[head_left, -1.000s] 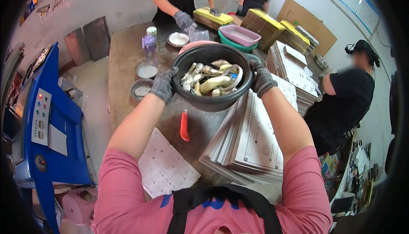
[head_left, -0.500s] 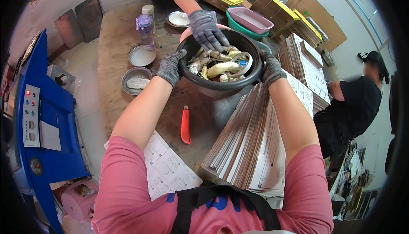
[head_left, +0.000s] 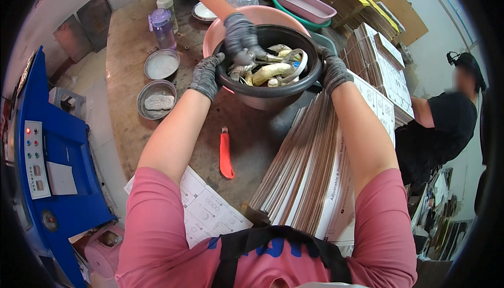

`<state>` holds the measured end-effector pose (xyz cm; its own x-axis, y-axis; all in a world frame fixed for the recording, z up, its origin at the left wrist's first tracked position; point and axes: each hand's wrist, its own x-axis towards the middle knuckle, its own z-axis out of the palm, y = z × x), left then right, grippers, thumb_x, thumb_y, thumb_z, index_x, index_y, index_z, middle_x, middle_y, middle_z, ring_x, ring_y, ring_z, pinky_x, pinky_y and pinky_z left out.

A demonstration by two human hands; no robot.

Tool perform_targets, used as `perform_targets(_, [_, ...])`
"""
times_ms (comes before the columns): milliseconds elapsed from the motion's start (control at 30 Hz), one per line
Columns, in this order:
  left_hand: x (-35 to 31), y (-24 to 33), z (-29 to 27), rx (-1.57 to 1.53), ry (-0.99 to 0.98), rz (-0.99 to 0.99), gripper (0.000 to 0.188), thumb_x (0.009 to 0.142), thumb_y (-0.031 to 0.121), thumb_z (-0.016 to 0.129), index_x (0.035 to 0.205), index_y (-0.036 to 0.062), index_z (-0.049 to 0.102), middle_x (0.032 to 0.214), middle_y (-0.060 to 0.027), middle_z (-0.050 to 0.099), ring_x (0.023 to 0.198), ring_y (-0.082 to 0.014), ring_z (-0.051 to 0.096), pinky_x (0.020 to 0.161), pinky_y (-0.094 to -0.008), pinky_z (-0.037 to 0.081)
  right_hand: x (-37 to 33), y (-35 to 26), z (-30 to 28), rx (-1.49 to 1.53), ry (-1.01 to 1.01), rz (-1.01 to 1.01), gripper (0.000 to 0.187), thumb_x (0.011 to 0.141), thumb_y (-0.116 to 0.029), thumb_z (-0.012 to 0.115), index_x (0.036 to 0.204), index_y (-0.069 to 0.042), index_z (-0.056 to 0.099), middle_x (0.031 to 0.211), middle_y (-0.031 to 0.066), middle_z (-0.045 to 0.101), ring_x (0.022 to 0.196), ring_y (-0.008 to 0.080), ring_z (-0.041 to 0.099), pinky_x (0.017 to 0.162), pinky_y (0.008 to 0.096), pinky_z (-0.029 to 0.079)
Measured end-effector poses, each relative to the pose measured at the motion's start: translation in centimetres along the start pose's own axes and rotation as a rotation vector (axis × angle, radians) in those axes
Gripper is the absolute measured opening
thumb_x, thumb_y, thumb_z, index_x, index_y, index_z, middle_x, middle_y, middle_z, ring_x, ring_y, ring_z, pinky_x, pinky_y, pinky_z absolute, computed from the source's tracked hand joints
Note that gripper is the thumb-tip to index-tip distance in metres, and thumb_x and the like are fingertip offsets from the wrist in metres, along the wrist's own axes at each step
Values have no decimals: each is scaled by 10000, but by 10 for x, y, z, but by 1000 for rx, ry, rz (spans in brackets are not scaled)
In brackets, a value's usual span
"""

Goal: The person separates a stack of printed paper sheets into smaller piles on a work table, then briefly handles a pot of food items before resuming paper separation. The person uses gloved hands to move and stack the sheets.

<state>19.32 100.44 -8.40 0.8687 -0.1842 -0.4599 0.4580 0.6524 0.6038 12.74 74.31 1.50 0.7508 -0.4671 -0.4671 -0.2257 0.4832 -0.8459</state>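
A deep black basin (head_left: 262,100) is held between my two hands. My left hand (head_left: 206,77), in a grey knit glove, grips the left rim, fingertips on the edge. My right hand (head_left: 333,71), gloved alike, is closed on the right rim. Inside lie several crumpled, yellowish-white twisted pieces (head_left: 273,73) and a pale ring (head_left: 300,66). Another person's grey-gloved hand (head_left: 241,39) reaches in from the far side; motion blurs its fingers. Under and behind the black basin shows a pink basin (head_left: 212,37).
On the table (head_left: 184,136) a red-handled utility knife (head_left: 226,157) lies before me. Bundled printed cardboard (head_left: 310,151) leans at right. Metal bowls (head_left: 156,99) and a purple bottle (head_left: 162,28) stand left. Beyond are a pink tray (head_left: 304,6), a blue machine (head_left: 65,146) and a co-worker (head_left: 441,125).
The other person's hand has shifted left inside the basin and blurs. The pink basin shows more behind the black one. My hands keep their hold on the rim.
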Motion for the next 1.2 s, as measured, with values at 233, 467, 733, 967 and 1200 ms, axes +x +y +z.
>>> perform_targets(233, [38, -10, -12, 20, -73, 59, 201, 766, 102, 541, 962, 54, 538, 809, -89, 584, 683, -239, 572, 591, -359, 487, 22, 2, 2, -91, 19, -60, 245, 789, -180, 540, 964, -10, 559, 821, 123, 607, 672, 245, 576, 624, 347, 490])
perform_targets(467, [83, 6, 3, 52, -127, 11, 307, 714, 102, 631, 993, 26, 526, 883, -118, 596, 769, -243, 584, 685, -364, 503, 80, -13, 4, -141, -20, -150, 180, 767, -203, 577, 886, -69, 568, 782, 61, 612, 588, 187, 568, 529, 303, 487])
perform_targets(733, [112, 7, 28, 230, -174, 330, 187, 727, 65, 563, 906, 12, 562, 863, -107, 596, 732, -233, 571, 672, -337, 479, 74, -23, 13, -403, 33, -272, 285, 744, -222, 621, 940, -31, 542, 812, 98, 596, 618, 208, 575, 534, 324, 491])
perform_targets(967, [147, -8, 14, 485, -7, 339, 210, 683, 134, 580, 829, -16, 590, 700, -115, 588, 587, -208, 543, 561, -327, 437, 117, -7, 11, -487, 7, -54, 234, 786, -188, 561, 921, 0, 526, 781, 117, 588, 633, 233, 568, 555, 341, 493])
perform_targets(1200, [161, -14, 20, 496, -13, 338, 228, 694, 168, 581, 815, -25, 595, 686, -113, 587, 573, -219, 536, 559, -325, 433, 138, -6, 3, -513, 28, 9, 260, 804, -274, 536, 849, -18, 550, 722, 116, 591, 579, 244, 549, 515, 344, 472])
